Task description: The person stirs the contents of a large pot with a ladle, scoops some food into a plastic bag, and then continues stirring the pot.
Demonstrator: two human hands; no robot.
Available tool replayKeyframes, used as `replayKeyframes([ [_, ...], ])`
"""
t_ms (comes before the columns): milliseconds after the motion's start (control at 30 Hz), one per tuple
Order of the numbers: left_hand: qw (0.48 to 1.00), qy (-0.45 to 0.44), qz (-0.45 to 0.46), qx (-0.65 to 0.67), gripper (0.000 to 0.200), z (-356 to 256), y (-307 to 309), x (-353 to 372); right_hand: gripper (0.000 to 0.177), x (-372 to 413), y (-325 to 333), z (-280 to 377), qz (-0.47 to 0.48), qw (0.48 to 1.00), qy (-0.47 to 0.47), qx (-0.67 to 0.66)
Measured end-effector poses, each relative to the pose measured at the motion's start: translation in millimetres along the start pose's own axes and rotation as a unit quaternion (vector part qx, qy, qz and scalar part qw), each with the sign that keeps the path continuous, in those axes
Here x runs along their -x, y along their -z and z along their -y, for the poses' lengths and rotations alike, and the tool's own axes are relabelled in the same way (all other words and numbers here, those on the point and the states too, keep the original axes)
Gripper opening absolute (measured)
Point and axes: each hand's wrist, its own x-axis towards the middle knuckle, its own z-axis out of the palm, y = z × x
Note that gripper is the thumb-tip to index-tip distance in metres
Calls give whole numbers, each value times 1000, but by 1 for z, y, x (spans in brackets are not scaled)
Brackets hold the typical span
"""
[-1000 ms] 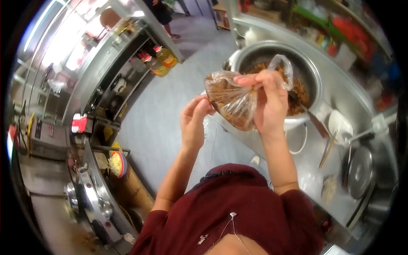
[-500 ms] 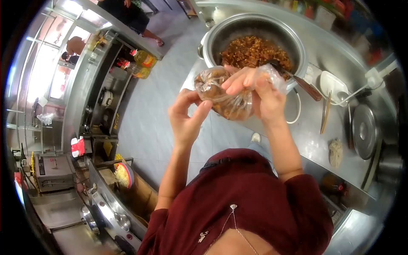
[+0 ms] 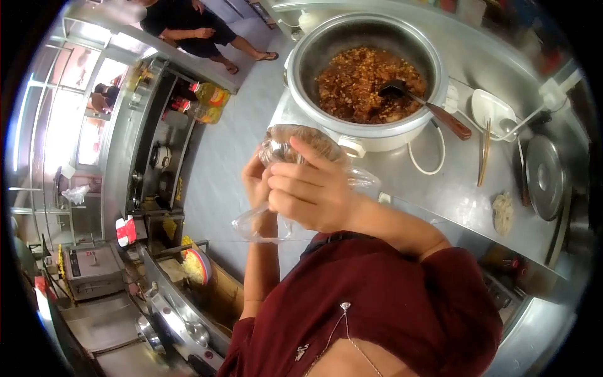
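Note:
A clear plastic bag (image 3: 286,146) with brown food inside is between my hands, in front of the large cooker pot. My left hand (image 3: 255,182) grips it from the left, partly hidden behind my right hand. Curled over the bag's near side is my right hand (image 3: 309,188), its fingers closed on the plastic. Loose ends of the bag stick out below and to the right. Beyond it, the pot (image 3: 433,60) holds a reddish-brown stew (image 3: 358,85). A black spatula (image 3: 449,119) with a wooden handle rests in the stew and over the rim.
On the steel counter (image 3: 433,195) are a white dish (image 3: 493,110), chopsticks (image 3: 484,154), a crumpled cloth (image 3: 503,212) and a round lid (image 3: 544,178). Oil bottles (image 3: 210,97) stand by the left shelves. A person in dark clothes (image 3: 188,28) stands at the back.
The bag has come nearer and left, away from the pot. My right hand has crossed to it, with loose plastic now trailing below. The person at the back shows more fully.

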Motion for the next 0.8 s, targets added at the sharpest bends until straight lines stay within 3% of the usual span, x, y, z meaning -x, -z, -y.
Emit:
replayKeyframes([
  [67,1000,-23,-11,-18,26,3,-3,-1,4,1,-2,0,-2,1000,-3,16],
  [100,997,33,-10,66,27,-4,-3,0,3,1,-3,0,-3,1000,-5,24],
  [167,995,20,-26,90,26,10,5,-2,5,2,-2,-2,44,995,-88,-19],
  [200,999,-31,-7,38,27,13,5,-3,8,2,-1,-5,68,989,-128,-41],
  [233,996,-84,7,-14,29,12,2,-4,11,-1,3,-9,17,971,-201,-131],
  [267,989,-137,16,-61,32,11,-2,-5,14,-5,9,-13,-35,937,-270,-218],
  [300,996,-56,-16,-61,36,18,7,-10,13,-13,17,-14,-22,841,-432,-325],
  [333,999,-10,-8,-41,41,19,7,-10,17,-15,15,-27,-61,762,-475,-435],
  [400,997,83,1,-3,53,21,8,-11,17,-23,16,-40,-130,661,-526,-519],
  [600,954,217,98,181,64,4,-26,-1,16,-28,22,-44,-195,633,-526,-533],
  [800,962,208,123,123,60,10,-17,2,16,-30,22,-39,-221,656,-523,-497],
])
